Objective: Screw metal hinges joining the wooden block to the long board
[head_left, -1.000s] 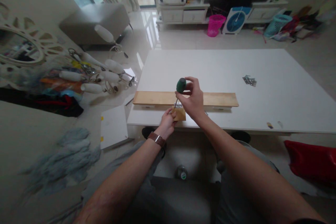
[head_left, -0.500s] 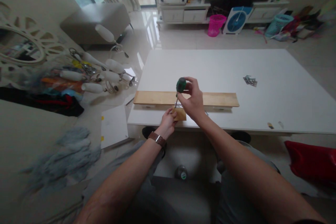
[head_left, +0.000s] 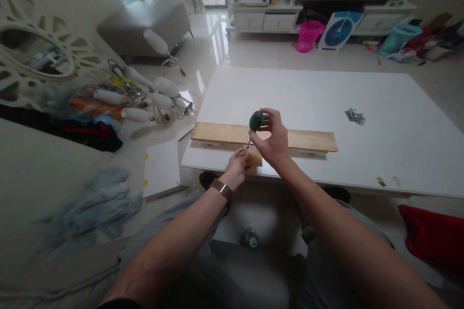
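My right hand point(head_left: 272, 136) grips a screwdriver point(head_left: 256, 120) by its dark green handle, its shaft pointing down. The tip meets a small metal bracket point(head_left: 250, 145) where a short wood block point(head_left: 254, 157) adjoins a long wooden board point(head_left: 224, 133). Fingers of my left hand point(head_left: 237, 163) are closed on the left end of the short block. The long board runs left to right along the near side of the white table point(head_left: 308, 101), raised on small white pieces. Any screw under the tip is too small to make out.
A little pile of metal brackets point(head_left: 355, 116) lies on the table's right part. Two small bits point(head_left: 381, 181) rest near its front edge. Left of the table are a white panel point(head_left: 161, 169) and a lamp with several white shades point(head_left: 159, 99). A red thing point(head_left: 431, 236) stands at right.
The whole view has shifted, so the scene sits slightly further right. Both hands keep their hold, and the screwdriver handle leans a little differently over the bracket.
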A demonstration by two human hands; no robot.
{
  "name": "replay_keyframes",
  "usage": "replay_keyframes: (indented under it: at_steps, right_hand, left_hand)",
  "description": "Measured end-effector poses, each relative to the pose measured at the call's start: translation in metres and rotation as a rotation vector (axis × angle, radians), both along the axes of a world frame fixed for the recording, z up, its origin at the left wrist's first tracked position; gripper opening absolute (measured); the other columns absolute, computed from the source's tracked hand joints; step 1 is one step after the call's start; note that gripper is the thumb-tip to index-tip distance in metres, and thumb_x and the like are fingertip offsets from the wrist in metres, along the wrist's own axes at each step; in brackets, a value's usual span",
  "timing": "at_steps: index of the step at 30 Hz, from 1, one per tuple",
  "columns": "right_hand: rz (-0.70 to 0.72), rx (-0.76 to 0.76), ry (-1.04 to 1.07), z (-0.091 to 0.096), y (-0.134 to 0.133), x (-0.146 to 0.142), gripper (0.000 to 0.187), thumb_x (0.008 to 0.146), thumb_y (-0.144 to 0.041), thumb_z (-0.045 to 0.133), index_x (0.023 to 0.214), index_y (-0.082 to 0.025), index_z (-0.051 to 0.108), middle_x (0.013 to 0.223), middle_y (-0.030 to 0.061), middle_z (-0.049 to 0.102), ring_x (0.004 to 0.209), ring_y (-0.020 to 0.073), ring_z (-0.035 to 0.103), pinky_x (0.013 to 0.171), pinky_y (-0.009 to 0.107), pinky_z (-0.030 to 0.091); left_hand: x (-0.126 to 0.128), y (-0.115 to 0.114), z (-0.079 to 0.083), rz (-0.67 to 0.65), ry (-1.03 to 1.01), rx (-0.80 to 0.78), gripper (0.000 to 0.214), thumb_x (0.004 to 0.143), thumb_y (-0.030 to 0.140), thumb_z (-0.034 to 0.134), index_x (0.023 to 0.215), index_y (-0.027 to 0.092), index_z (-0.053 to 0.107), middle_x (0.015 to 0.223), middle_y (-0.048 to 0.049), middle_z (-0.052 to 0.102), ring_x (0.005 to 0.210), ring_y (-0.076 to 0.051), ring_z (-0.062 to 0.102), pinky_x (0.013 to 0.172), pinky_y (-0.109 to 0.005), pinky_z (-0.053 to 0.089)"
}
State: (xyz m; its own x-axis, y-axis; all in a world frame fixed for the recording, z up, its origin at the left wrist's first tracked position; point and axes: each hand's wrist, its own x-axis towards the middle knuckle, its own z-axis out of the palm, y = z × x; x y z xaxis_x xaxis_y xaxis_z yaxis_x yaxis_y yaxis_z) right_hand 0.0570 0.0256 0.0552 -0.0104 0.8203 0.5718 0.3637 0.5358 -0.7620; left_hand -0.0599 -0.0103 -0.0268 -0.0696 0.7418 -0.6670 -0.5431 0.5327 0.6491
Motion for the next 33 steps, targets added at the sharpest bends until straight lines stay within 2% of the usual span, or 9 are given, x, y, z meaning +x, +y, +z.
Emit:
replay_keyframes:
  at_steps: [4,8,11,15,17,20,24,28,33]
  right_hand:
    - [-0.002,-0.007,-0.003,0.0017,-0.0003,0.0,0.048,0.087,-0.028,0.074,0.129,-0.029,0.052,0.103,0.0014,0.069,0.087,0.019,0.073,0.074,0.036,0.066]
    - [-0.026,0.015,-0.048,0.0033,-0.0017,-0.0002,0.047,0.084,-0.023,0.069,0.128,-0.029,0.053,0.105,0.0014,0.071,0.088,0.0186,0.072,0.074,0.034,0.066]
    - [-0.068,0.021,-0.075,0.0025,-0.0022,0.0005,0.055,0.08,-0.019,0.065,0.133,-0.029,0.053,0.111,0.0039,0.071,0.089,0.0189,0.071,0.064,0.03,0.061]
    - [-0.059,-0.002,-0.052,-0.0012,-0.0019,0.0018,0.07,0.081,-0.013,0.061,0.147,-0.034,0.048,0.127,0.0077,0.066,0.096,0.0212,0.07,0.052,0.025,0.053]
    - [-0.016,0.017,-0.038,-0.0032,-0.0013,0.0021,0.072,0.083,-0.011,0.058,0.149,-0.037,0.048,0.13,0.0077,0.063,0.102,0.0226,0.07,0.054,0.026,0.056]
    - [0.019,0.073,-0.04,-0.0042,-0.0001,0.0022,0.06,0.09,-0.014,0.057,0.145,-0.038,0.052,0.124,0.006,0.061,0.101,0.0214,0.069,0.056,0.027,0.059]
    - [-0.06,0.156,-0.096,-0.0009,0.0006,0.0032,0.047,0.094,-0.025,0.069,0.137,-0.035,0.055,0.118,0.0038,0.066,0.096,0.0207,0.07,0.065,0.032,0.062]
    - [-0.058,0.162,-0.057,0.0014,0.0008,0.0043,0.051,0.092,-0.027,0.075,0.137,-0.034,0.051,0.118,0.0047,0.071,0.102,0.0224,0.075,0.075,0.035,0.065]
    - [-0.098,0.132,-0.001,-0.0005,0.0019,0.0033,0.059,0.085,-0.034,0.081,0.133,-0.031,0.047,0.106,0.0016,0.067,0.087,0.0193,0.073,0.072,0.035,0.066]
  left_hand:
    - [0.0009,0.0001,-0.0007,0.019,-0.001,-0.009,0.047,0.08,0.009,0.084,0.122,0.023,0.067,0.105,-0.0052,0.076,0.089,-0.019,0.069,0.079,-0.03,0.05]
    - [0.0026,0.0004,0.0001,0.034,-0.031,-0.001,0.043,0.08,0.006,0.081,0.118,0.021,0.067,0.098,-0.0043,0.075,0.086,-0.018,0.068,0.078,-0.03,0.05]
    - [0.0032,0.0011,0.0,0.03,-0.042,0.007,0.039,0.082,0.003,0.077,0.114,0.021,0.067,0.095,-0.0033,0.074,0.082,-0.017,0.067,0.075,-0.029,0.049]
    - [0.0029,0.002,-0.0034,0.014,-0.033,0.025,0.038,0.08,0.009,0.084,0.112,0.022,0.068,0.094,-0.0027,0.074,0.081,-0.016,0.067,0.075,-0.029,0.05]
    - [0.0028,0.002,-0.0047,0.015,-0.028,0.028,0.041,0.078,0.011,0.087,0.112,0.022,0.068,0.094,-0.0027,0.074,0.081,-0.016,0.067,0.075,-0.028,0.05]
    - [0.0031,0.0015,-0.0038,0.027,-0.038,0.032,0.042,0.078,0.01,0.087,0.113,0.021,0.068,0.093,-0.0024,0.075,0.08,-0.015,0.068,0.073,-0.026,0.05]
    - [0.0039,0.0014,0.0012,0.032,-0.033,0.012,0.039,0.081,0.005,0.081,0.114,0.021,0.068,0.092,-0.0025,0.075,0.079,-0.015,0.067,0.072,-0.026,0.05]
    - [0.0042,0.0017,0.0047,0.023,-0.017,-0.012,0.037,0.085,0.001,0.072,0.115,0.022,0.068,0.095,-0.003,0.075,0.081,-0.015,0.068,0.075,-0.027,0.052]
    - [0.0039,0.0016,0.0047,0.02,-0.005,-0.006,0.038,0.085,0.004,0.075,0.117,0.022,0.07,0.102,-0.0047,0.076,0.085,-0.017,0.068,0.079,-0.03,0.052]
